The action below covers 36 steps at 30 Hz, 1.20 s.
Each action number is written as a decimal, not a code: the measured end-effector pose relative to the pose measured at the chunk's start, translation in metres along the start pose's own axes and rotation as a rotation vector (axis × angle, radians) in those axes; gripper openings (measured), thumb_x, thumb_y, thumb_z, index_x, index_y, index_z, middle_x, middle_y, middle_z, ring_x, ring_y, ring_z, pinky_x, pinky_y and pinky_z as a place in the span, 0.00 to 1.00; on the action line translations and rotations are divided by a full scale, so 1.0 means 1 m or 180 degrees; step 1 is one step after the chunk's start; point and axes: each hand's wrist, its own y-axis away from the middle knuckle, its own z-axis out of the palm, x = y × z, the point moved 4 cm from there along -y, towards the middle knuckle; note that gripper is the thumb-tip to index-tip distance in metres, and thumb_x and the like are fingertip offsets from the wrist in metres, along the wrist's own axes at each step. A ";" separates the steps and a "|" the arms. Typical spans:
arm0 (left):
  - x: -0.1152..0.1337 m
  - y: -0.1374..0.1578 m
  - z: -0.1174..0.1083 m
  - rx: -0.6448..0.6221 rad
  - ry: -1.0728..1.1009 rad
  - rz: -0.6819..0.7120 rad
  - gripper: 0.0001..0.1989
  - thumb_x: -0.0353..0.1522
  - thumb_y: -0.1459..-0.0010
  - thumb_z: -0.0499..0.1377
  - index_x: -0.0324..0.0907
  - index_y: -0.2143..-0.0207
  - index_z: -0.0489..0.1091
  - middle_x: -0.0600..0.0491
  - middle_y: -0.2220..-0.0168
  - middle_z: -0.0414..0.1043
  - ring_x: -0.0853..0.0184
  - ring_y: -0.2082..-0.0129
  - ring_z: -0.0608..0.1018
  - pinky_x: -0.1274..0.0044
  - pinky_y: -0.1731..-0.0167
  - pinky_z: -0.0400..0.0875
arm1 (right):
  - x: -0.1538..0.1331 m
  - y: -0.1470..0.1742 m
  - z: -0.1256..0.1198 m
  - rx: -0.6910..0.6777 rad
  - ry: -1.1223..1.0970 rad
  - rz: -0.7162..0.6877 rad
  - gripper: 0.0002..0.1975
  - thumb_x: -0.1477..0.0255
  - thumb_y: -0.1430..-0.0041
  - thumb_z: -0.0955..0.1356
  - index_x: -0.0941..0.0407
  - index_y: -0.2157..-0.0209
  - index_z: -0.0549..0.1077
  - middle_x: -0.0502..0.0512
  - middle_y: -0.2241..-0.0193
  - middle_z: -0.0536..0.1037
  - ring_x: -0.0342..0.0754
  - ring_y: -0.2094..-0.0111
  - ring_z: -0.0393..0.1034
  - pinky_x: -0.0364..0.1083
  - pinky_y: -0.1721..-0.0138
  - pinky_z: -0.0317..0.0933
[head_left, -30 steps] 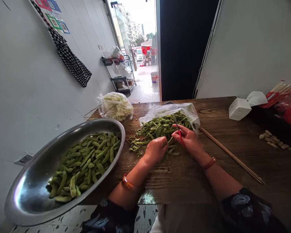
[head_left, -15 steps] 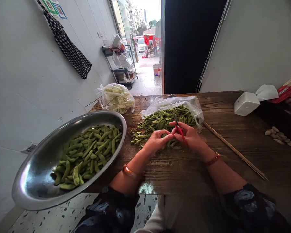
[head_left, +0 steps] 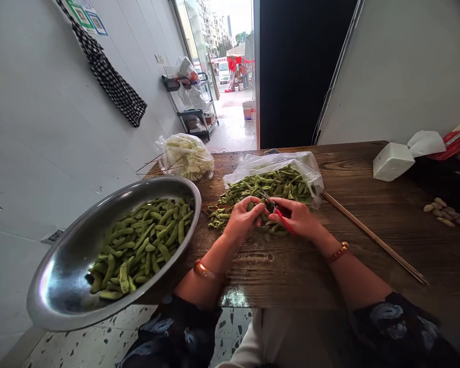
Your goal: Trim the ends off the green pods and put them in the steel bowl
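Between the fingers of my left hand is a green soybean pod, mostly covered by the fingers. My right hand is closed around red-handled scissors, whose blades point up and left, close to the pod. Just beyond both hands, a heap of soybean pods spills from a clear plastic bag onto the wooden table. To the left, a large steel basin holds many more pods, well apart from my hands.
A bag of cauliflower with thin skewers lies behind the basin. Bamboo skewers stretch across the table on the right. Peanuts and a white tissue box are at the far right.
The scissors have tilted left, and their blades now reach toward my left fingers. My right hand has turned slightly, and more of the pod shows in my left hand.
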 end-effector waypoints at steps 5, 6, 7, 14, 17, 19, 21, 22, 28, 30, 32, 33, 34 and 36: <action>0.000 0.000 0.000 -0.0047 -0.0189 0.0108 0.18 0.42 0.51 0.65 0.37 0.68 0.68 0.54 0.74 0.73 0.79 0.85 0.66 0.84 0.86 0.53 | 0.001 0.002 0.007 -0.0079 0.0365 -0.0366 0.26 0.60 0.48 0.71 0.56 0.49 0.73 0.57 0.61 0.79 0.50 0.64 0.72 0.49 0.60 0.66; -0.001 -0.001 0.001 -0.0073 -0.0209 0.0134 0.18 0.42 0.51 0.65 0.37 0.68 0.69 0.54 0.75 0.73 0.79 0.85 0.66 0.84 0.85 0.54 | 0.002 0.002 0.007 -0.0063 0.0392 -0.0411 0.26 0.60 0.48 0.71 0.56 0.49 0.73 0.58 0.60 0.78 0.50 0.63 0.72 0.49 0.59 0.66; -0.001 0.000 0.002 -0.0095 -0.0212 0.0151 0.18 0.42 0.52 0.66 0.37 0.68 0.70 0.54 0.75 0.72 0.79 0.85 0.66 0.84 0.85 0.56 | 0.002 0.003 0.007 -0.0039 0.0414 -0.0451 0.26 0.60 0.48 0.71 0.55 0.49 0.72 0.58 0.59 0.78 0.51 0.62 0.72 0.50 0.58 0.66; -0.002 0.001 0.004 -0.0091 -0.0302 0.0209 0.18 0.43 0.52 0.66 0.36 0.69 0.71 0.56 0.77 0.70 0.79 0.85 0.64 0.83 0.85 0.57 | 0.003 0.003 0.009 -0.0023 0.0464 -0.0457 0.25 0.60 0.47 0.71 0.55 0.49 0.73 0.59 0.57 0.78 0.52 0.59 0.73 0.50 0.57 0.66; 0.000 0.001 0.003 -0.0064 -0.0385 0.0220 0.16 0.42 0.51 0.65 0.36 0.70 0.71 0.56 0.78 0.70 0.80 0.85 0.63 0.83 0.85 0.56 | 0.004 0.002 0.008 -0.0049 0.0529 -0.0429 0.24 0.59 0.46 0.70 0.56 0.50 0.74 0.59 0.60 0.79 0.52 0.62 0.73 0.49 0.60 0.66; 0.001 0.001 0.002 -0.0039 -0.0440 0.0210 0.16 0.41 0.51 0.65 0.36 0.70 0.71 0.56 0.78 0.71 0.79 0.85 0.63 0.83 0.85 0.56 | 0.005 0.002 0.008 -0.0081 0.0572 -0.0426 0.23 0.59 0.46 0.70 0.56 0.51 0.75 0.59 0.62 0.79 0.51 0.64 0.73 0.48 0.62 0.66; 0.001 0.000 0.000 0.0001 -0.0480 0.0192 0.15 0.41 0.51 0.65 0.37 0.70 0.71 0.56 0.78 0.71 0.79 0.86 0.62 0.83 0.85 0.55 | 0.006 0.002 0.008 -0.0113 0.0594 -0.0405 0.22 0.59 0.45 0.69 0.54 0.51 0.75 0.57 0.64 0.80 0.49 0.67 0.72 0.47 0.65 0.65; 0.001 0.000 -0.001 0.0015 -0.0500 0.0180 0.15 0.41 0.52 0.66 0.37 0.71 0.71 0.56 0.79 0.71 0.79 0.86 0.62 0.83 0.85 0.54 | 0.006 0.002 0.008 -0.0126 0.0587 -0.0391 0.22 0.59 0.45 0.69 0.54 0.51 0.75 0.56 0.65 0.80 0.49 0.68 0.72 0.46 0.65 0.65; -0.002 -0.002 -0.005 0.0052 -0.0730 0.0065 0.15 0.41 0.52 0.65 0.37 0.71 0.71 0.56 0.79 0.71 0.79 0.87 0.62 0.83 0.86 0.52 | 0.003 0.002 0.007 -0.0302 0.0611 -0.0387 0.17 0.60 0.45 0.69 0.55 0.58 0.78 0.54 0.71 0.79 0.46 0.72 0.69 0.44 0.70 0.61; -0.002 -0.002 -0.005 0.0066 -0.0831 0.0055 0.15 0.41 0.52 0.65 0.37 0.71 0.71 0.56 0.80 0.71 0.79 0.87 0.61 0.82 0.86 0.51 | 0.003 0.001 0.006 -0.0333 0.0692 -0.0372 0.15 0.60 0.45 0.69 0.55 0.62 0.79 0.52 0.75 0.77 0.45 0.75 0.66 0.43 0.72 0.58; -0.002 -0.003 -0.005 0.0086 -0.0919 0.0067 0.15 0.41 0.52 0.65 0.37 0.71 0.70 0.56 0.80 0.70 0.79 0.87 0.61 0.82 0.87 0.51 | 0.003 0.001 0.006 -0.0379 0.0747 -0.0358 0.15 0.59 0.44 0.68 0.56 0.66 0.78 0.50 0.78 0.75 0.44 0.76 0.64 0.42 0.73 0.56; -0.002 -0.003 -0.005 0.0096 -0.0926 0.0078 0.15 0.40 0.52 0.65 0.37 0.71 0.69 0.56 0.79 0.70 0.79 0.87 0.61 0.82 0.86 0.52 | 0.004 0.001 0.006 -0.0397 0.0739 -0.0340 0.15 0.59 0.44 0.68 0.56 0.66 0.78 0.50 0.79 0.74 0.44 0.76 0.64 0.42 0.74 0.55; -0.002 -0.003 -0.006 0.0109 -0.0900 0.0087 0.15 0.40 0.52 0.65 0.37 0.71 0.69 0.56 0.79 0.70 0.79 0.87 0.61 0.83 0.86 0.52 | 0.005 0.001 0.006 -0.0392 0.0697 -0.0304 0.16 0.59 0.44 0.68 0.57 0.66 0.78 0.50 0.78 0.75 0.44 0.76 0.64 0.42 0.74 0.56; -0.002 -0.004 -0.007 0.0156 -0.0741 0.0072 0.15 0.39 0.52 0.65 0.38 0.71 0.68 0.58 0.81 0.68 0.79 0.86 0.62 0.83 0.85 0.52 | 0.008 -0.001 0.004 -0.0308 0.0534 -0.0171 0.19 0.57 0.45 0.68 0.58 0.61 0.78 0.50 0.75 0.77 0.44 0.75 0.66 0.42 0.73 0.57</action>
